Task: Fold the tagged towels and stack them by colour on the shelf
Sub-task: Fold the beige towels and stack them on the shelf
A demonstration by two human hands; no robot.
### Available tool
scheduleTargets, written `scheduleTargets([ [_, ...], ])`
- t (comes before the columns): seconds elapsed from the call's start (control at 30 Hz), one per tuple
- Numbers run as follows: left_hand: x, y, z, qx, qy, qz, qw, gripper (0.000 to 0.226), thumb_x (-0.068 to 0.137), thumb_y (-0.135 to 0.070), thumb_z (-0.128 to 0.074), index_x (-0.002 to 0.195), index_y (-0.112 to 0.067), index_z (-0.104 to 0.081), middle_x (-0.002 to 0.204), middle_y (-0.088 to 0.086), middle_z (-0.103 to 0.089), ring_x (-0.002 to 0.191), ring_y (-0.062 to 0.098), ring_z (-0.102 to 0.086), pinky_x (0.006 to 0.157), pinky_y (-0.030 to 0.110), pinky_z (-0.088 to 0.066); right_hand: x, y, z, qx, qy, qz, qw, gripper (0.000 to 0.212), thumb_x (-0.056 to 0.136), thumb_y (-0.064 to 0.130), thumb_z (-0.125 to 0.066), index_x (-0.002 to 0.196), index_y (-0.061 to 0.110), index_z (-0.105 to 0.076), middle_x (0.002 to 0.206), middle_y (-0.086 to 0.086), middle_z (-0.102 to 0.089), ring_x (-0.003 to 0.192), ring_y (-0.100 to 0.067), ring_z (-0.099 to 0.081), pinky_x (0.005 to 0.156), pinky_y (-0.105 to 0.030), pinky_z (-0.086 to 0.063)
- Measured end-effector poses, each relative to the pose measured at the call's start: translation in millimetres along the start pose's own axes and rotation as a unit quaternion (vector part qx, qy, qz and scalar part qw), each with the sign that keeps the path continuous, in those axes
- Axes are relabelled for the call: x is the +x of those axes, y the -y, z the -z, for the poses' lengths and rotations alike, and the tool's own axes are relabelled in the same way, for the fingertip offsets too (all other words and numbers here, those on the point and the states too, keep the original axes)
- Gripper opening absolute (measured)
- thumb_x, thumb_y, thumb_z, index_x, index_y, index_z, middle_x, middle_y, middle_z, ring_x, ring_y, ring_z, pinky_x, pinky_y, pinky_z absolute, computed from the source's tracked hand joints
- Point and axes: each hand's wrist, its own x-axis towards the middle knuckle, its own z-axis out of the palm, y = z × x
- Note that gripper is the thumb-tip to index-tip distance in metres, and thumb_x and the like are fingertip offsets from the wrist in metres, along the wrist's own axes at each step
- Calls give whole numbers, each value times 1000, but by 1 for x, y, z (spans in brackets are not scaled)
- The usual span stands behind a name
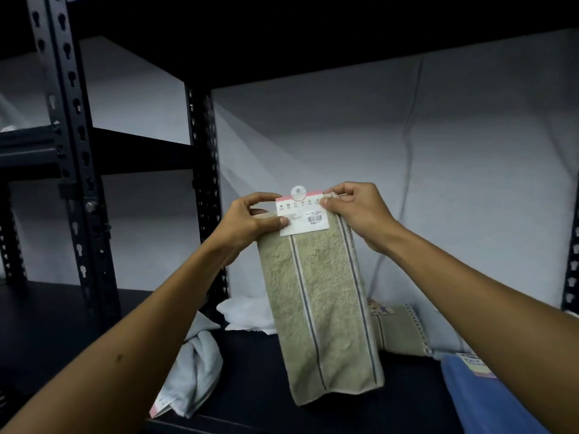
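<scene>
A beige-green towel (322,305) with dark and pale stripes hangs upright over the black shelf board (250,364). A white card tag (305,219) with a barcode and a round hanger tab sits at its top edge. My left hand (247,223) pinches the towel's top left corner and the tag, thumb on the card. My right hand (354,211) pinches the top right corner beside the tag. The towel's lower edge touches the shelf board.
A folded beige towel (401,332) lies on the shelf at the right, a blue towel (488,399) in front of it. A pale blue tagged towel (197,371) lies crumpled at the left, white cloth (247,314) behind. A black rack post (205,189) stands left.
</scene>
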Motion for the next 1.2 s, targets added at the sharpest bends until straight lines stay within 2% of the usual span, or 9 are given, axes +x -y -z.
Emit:
scheduleTargets([
  [0.23, -1, 25, -31, 295, -211, -146, 921, 6, 87, -21, -69, 94, -21, -69, 100, 3, -60, 98, 22, -58, 86, 42, -53, -5, -14, -15, 63, -113, 7, 992, 17, 85, 4, -72, 90, 18, -65, 87, -10, -75, 78, -19, -74, 66, -31, -59],
  [0.37, -13, 22, -56, 419, -251, -197, 850, 20, 89, -19, -62, 107, -21, -71, 99, 2, -54, 99, 22, -48, 81, 37, -41, -7, -20, -27, 13, -210, 41, 977, 15, 85, 10, -74, 92, 20, -65, 91, -8, -74, 75, -15, -73, 52, -20, -52],
  [0.5, -17, 17, -68, 193, -114, -157, 962, 35, 95, -31, -55, 130, -28, -59, 102, -1, -64, 89, 14, -64, 82, 39, -55, -8, -21, -34, 102, -140, -7, 985, 20, 90, 30, -70, 106, 20, -62, 95, -9, -74, 87, -21, -73, 80, -36, -60],
  [0.57, -16, 17, -70, 100, -81, -104, 986, 47, 98, -36, -56, 143, -29, -45, 116, -4, -64, 97, 8, -65, 88, 34, -55, -11, -20, -35, 175, -72, -44, 981, 28, 100, 38, -53, 112, 14, -60, 96, -13, -74, 88, -22, -73, 77, -36, -60],
  [0.67, -16, 25, -70, 74, -92, -102, 988, 62, 95, -25, -64, 149, -30, -34, 128, -10, -59, 112, 4, -60, 100, 28, -49, -16, -23, -32, 229, -25, -84, 969, 43, 105, 45, -33, 120, 12, -56, 98, -17, -74, 88, -24, -74, 71, -31, -58],
  [0.73, -14, 31, -65, 14, -106, -105, 989, 66, 94, -7, -60, 142, -44, -35, 113, 2, -71, 100, 18, -69, 93, 39, -55, -17, -25, -30, 233, -28, -80, 969, 41, 106, 42, -30, 118, 13, -56, 97, -17, -74, 84, -24, -73, 71, -31, -57],
  [0.9, -12, 27, -52, -70, -95, -102, 988, 47, 94, 10, -52, 112, -33, -62, 98, 10, -73, 86, 24, -71, 73, 31, -60, -16, -27, -12, 96, -42, -2, 994, 15, 100, 13, -53, 105, 9, -66, 98, -2, -69, 77, 0, -66, 62, -12, -50],
  [1.0, -7, 24, -46, -105, -82, -73, 988, 31, 94, 9, -53, 91, -14, -73, 106, 2, -71, 94, 16, -68, 73, 22, -56, -14, -33, -1, 89, 36, -6, 995, 13, 87, 4, -68, 94, 15, -71, 97, 0, -71, 92, -14, -67, 81, -26, -56],
  [1.2, -7, 31, -40, -141, -30, -57, 988, 24, 89, 5, -63, 97, -14, -75, 116, 3, -70, 100, 18, -69, 81, 28, -57, -14, -30, -2, 102, 63, -21, 993, 31, 81, -14, -66, 91, 14, -75, 106, -12, -70, 85, -20, -70, 77, -36, -60],
])
